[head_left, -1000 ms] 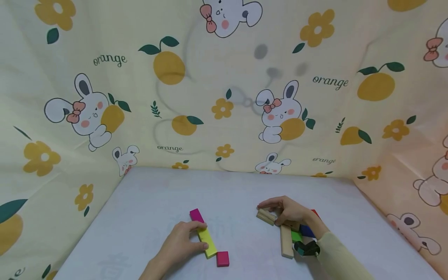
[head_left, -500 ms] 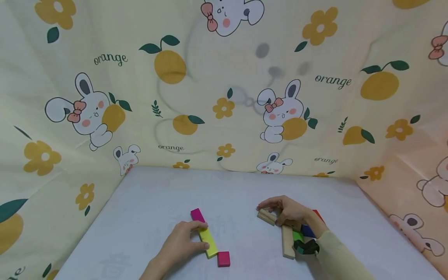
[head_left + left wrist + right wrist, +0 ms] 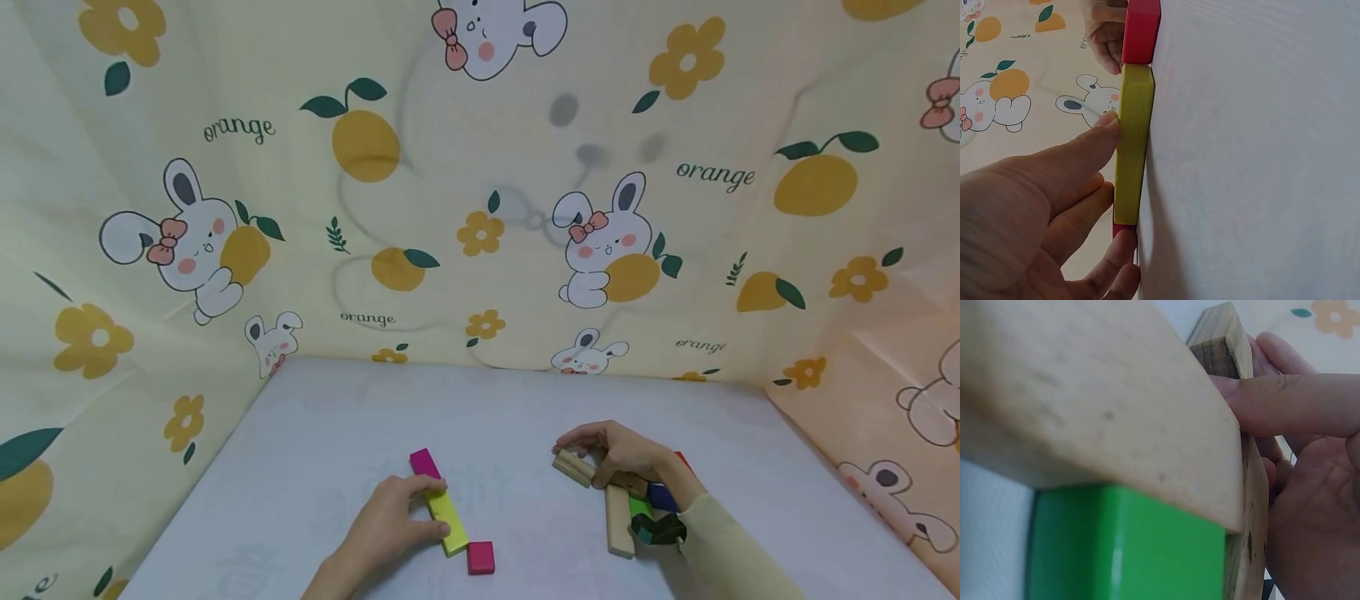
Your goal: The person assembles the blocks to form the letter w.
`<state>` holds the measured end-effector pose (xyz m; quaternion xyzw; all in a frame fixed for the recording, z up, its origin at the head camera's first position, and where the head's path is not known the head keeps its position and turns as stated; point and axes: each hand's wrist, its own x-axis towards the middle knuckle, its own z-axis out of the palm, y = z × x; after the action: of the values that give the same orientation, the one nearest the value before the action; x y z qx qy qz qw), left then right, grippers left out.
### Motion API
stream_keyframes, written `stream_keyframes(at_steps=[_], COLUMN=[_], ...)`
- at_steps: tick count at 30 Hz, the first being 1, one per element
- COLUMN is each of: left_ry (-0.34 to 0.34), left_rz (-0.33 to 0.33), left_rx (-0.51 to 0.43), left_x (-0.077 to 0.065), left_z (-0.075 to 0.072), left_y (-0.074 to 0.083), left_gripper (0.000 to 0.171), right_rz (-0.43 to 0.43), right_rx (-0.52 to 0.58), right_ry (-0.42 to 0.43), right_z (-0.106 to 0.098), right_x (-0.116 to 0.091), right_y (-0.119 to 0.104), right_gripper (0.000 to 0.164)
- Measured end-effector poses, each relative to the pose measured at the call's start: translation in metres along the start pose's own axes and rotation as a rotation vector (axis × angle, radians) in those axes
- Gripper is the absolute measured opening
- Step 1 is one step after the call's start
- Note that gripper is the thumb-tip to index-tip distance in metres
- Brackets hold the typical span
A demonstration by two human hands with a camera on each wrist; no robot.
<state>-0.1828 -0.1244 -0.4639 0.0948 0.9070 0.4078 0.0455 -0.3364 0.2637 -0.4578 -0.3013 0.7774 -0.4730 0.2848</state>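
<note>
My left hand (image 3: 390, 517) rests its thumb and fingertips on a long yellow block (image 3: 447, 521). Its index fingertip covers the join with a magenta block (image 3: 423, 462) at the far end; another fingertip lies against that block in the left wrist view. A second, square magenta block (image 3: 481, 557) touches the yellow block's near end. With thumb and fingers, my right hand (image 3: 622, 454) pinches a natural wooden block (image 3: 573, 468). Under this hand lies another wooden block (image 3: 632, 482), partly hidden. In the right wrist view the thumb (image 3: 1272, 403) presses where the wooden pieces meet.
A longer wooden block (image 3: 618, 522) points toward me beside a green block (image 3: 640, 507). A blue block (image 3: 662, 497) and a red block (image 3: 682, 458) are partly hidden by my right arm. A printed curtain (image 3: 450, 250) borders the white table (image 3: 330, 425).
</note>
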Motion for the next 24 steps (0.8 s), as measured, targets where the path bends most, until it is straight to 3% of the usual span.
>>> stream_keyframes(at_steps=[16, 21, 24], left_ry=[-0.001, -0.005, -0.009], left_rz=[-0.002, -0.001, -0.004], left_rx=[0.009, 0.013, 0.015], left_x=[-0.002, -0.002, -0.001], left_z=[-0.001, -0.001, -0.002], left_y=[0.005, 0.004, 0.004], left_gripper=[0.049, 0.049, 0.049], right_rz=[-0.003, 0.028, 0.043], right_rx=[-0.035, -0.032, -0.077], right_ry=[0.019, 0.071, 0.147], right_z=[0.000, 0.005, 0.012], right_x=[-0.005, -0.011, -0.014], right_y=[-0.003, -0.009, -0.015], right_gripper=[0.068, 0.067, 0.063])
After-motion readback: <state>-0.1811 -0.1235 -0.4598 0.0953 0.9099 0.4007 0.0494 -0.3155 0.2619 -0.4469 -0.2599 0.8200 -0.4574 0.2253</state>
